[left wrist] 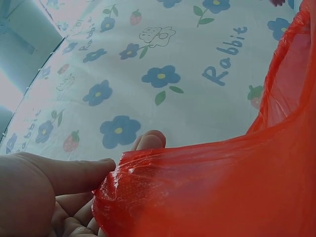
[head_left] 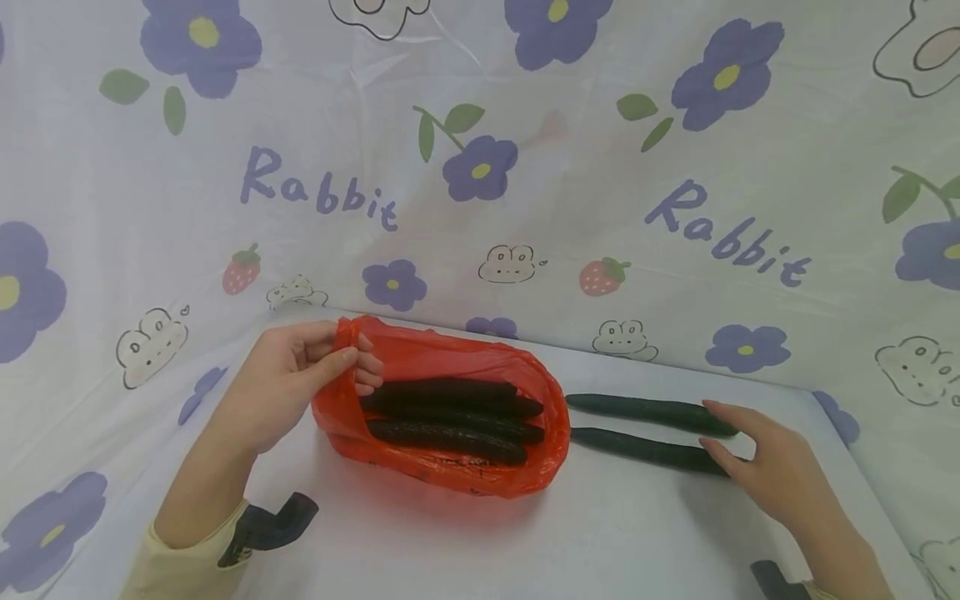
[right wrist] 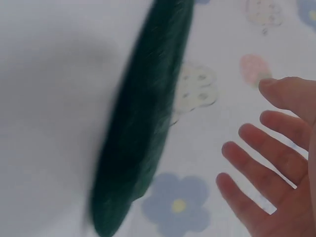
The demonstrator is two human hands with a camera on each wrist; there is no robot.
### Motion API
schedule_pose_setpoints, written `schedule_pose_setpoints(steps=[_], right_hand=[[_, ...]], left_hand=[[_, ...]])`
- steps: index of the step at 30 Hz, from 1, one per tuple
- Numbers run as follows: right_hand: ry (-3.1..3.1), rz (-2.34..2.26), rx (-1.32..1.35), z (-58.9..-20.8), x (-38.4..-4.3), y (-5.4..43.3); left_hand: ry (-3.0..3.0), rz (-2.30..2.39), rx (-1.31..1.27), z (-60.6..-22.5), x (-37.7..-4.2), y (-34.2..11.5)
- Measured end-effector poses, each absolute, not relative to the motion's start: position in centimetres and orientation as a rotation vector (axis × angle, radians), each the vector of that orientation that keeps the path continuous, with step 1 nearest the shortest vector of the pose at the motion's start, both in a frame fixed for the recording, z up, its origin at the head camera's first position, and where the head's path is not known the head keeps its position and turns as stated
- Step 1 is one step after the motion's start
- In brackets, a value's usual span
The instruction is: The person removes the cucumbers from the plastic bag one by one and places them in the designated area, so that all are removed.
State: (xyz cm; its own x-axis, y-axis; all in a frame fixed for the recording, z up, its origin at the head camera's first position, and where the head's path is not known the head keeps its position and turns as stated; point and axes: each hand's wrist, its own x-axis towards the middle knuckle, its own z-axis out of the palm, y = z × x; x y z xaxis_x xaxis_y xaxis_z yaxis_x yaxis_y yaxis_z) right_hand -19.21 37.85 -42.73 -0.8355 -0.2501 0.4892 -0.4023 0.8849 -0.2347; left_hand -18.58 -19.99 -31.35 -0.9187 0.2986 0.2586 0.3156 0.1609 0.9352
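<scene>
At the left, my left hand (head_left: 288,379) pinches the gathered rim of a red plastic bag (head_left: 450,350) between thumb and fingers. The left wrist view shows the thumb pressed onto the thin red film (left wrist: 163,182). The bag lies on its side with its mouth spread wide. Several dark green cucumbers (head_left: 450,429) lie inside it. Two more cucumbers lie side by side to the right of the bag, a far one (head_left: 645,410) and a near one (head_left: 645,447). My right hand (head_left: 780,467) is at their right ends, fingers extended and spread. In the right wrist view its fingers (right wrist: 266,153) stand apart from a cucumber (right wrist: 143,113).
A white table (head_left: 615,533) carries the bag and cucumbers. Behind it hangs a white cloth (head_left: 570,217) printed with purple flowers, strawberries and "Rabbit" lettering. Dark bands (head_left: 266,529) show at the wrists.
</scene>
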Motion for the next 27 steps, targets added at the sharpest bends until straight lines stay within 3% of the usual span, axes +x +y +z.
schedule_pose_setpoints(steps=[27], right_hand=[[-2.652,0.602,0.595,-35.9,-18.4,27.2]], left_hand=[[-2.409,-1.915,-0.635,-31.4,-18.7,-20.0]])
